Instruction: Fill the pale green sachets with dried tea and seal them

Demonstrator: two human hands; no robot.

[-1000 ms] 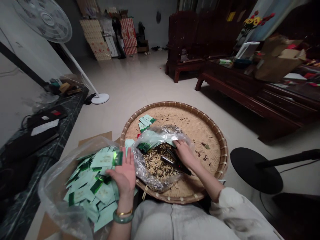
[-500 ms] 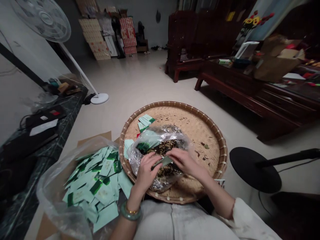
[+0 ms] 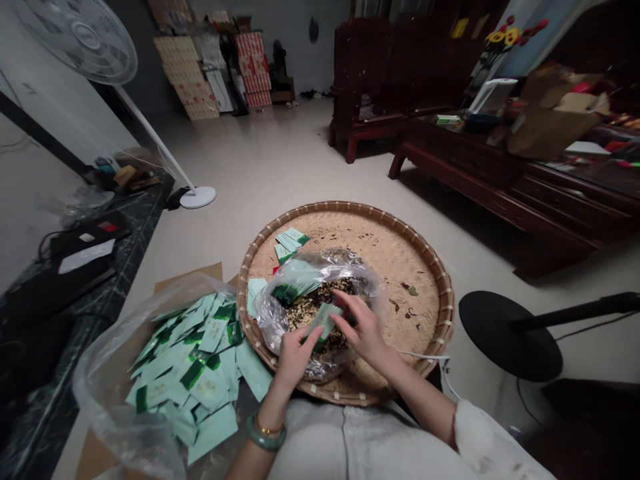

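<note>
My left hand [image 3: 294, 355] pinches the lower end of a small pale green packet [image 3: 325, 320] between thumb and fingers. The packet is tilted over an open clear plastic bag [image 3: 269, 319] of loose dark and tan dried bits [image 3: 300, 310]. At the packet's upper right end is my right hand [image 3: 369, 339], thumb and fingers spread apart, with the thumb at the packet's edge. Inside the bag, at its far left, lies a bunch of similar green packets [image 3: 295, 280]. All this rests on a round woven bamboo tray [image 3: 447, 287].
Left of the tray, a large plastic bag [image 3: 107, 373] holds many green packets [image 3: 200, 360]. More packets [image 3: 291, 240] lie on the tray's far left. A white standing fan [image 3: 199, 197], a black round base [image 3: 510, 337] and a dark wooden table [image 3: 475, 173] stand around.
The right hand's fingers have spread and shifted slightly right, leaving more of the packet visible. The packet now tilts more upright, and the left hand has drawn slightly down.
</note>
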